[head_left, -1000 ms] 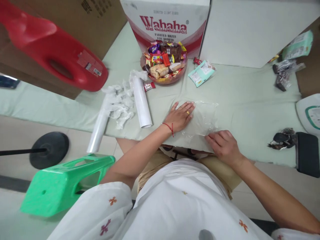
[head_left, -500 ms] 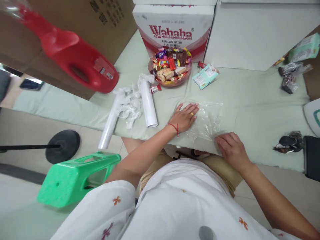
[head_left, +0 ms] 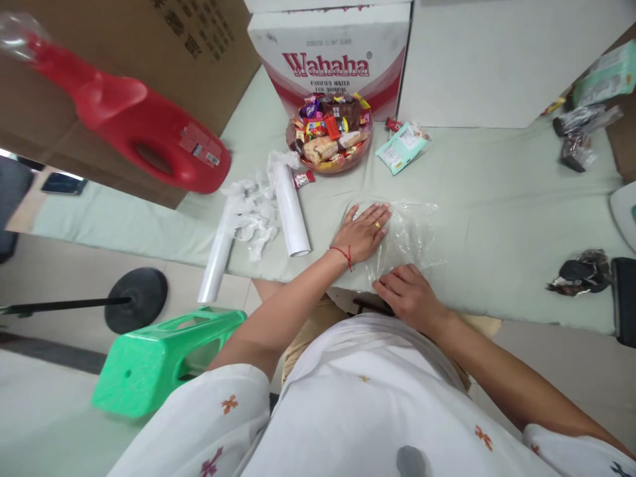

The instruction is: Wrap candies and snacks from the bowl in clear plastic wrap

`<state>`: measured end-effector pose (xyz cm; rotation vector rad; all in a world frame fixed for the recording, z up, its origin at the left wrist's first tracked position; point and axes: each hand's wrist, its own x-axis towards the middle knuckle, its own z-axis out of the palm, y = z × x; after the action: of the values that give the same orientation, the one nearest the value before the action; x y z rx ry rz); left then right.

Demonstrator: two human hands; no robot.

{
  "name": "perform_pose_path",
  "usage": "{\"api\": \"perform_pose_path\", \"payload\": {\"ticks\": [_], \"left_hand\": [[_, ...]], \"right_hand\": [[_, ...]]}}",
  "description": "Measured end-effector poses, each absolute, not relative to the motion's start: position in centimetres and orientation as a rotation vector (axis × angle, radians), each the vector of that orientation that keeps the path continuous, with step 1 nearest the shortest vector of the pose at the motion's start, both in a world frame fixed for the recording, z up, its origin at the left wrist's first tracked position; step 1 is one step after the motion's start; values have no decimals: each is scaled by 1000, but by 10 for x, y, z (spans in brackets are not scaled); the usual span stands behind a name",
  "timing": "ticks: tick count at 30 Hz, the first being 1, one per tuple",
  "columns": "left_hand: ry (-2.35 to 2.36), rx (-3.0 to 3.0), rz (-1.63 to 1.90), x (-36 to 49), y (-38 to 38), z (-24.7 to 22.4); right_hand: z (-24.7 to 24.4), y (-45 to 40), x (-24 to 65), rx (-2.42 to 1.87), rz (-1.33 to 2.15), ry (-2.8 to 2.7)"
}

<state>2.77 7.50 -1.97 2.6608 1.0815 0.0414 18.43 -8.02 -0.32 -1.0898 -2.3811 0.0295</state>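
A thin, wrinkled clear plastic sheet, perhaps a bag, lies on the green-covered table. Pressing its left part down is my left hand, flat with fingers stretched, a ring on one finger and a red string at the wrist. My right hand has its fingertips pinched together at the sheet's near edge, close to the table's front edge. Left of my left hand are two white rolls, one roll lying near the wrist and the other roll jutting past the table edge. Crumpled clear plastic lies between them.
A bowl of wrapped sweets stands before a Wahaha carton. Nearby lies a mint-green packet. A red jug is at left, dark crumpled wrappers at right. On the floor is a green stool.
My right hand has moved left along the sheet's near edge, closer to my left hand. My left hand stays flat on the sheet. The whole view has shifted slightly.
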Motion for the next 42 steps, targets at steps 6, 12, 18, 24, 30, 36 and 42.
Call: {"api": "perform_pose_path", "payload": {"ticks": [6, 12, 18, 24, 30, 36, 42], "left_hand": [[1063, 2603, 45, 26, 77, -15], [1033, 2645, 30, 26, 76, -16], [1029, 2667, 33, 26, 75, -17], [1039, 2689, 15, 26, 73, -16], [1035, 2692, -13, 26, 73, -17], [991, 2684, -11, 25, 75, -16], [975, 2692, -21, 24, 76, -17]], "right_hand": [[-9, -105, 158, -981, 229, -2342], [-8, -105, 192, -1380, 360, -1955], [-20, -56, 252, -2025, 9, -1585], [-22, -27, 242, -1903, 343, -1577], [-2, -32, 248, -1853, 876, -969], [-2, -37, 279, -1898, 885, -887], [3, -43, 313, -1963, 783, -779]]}}
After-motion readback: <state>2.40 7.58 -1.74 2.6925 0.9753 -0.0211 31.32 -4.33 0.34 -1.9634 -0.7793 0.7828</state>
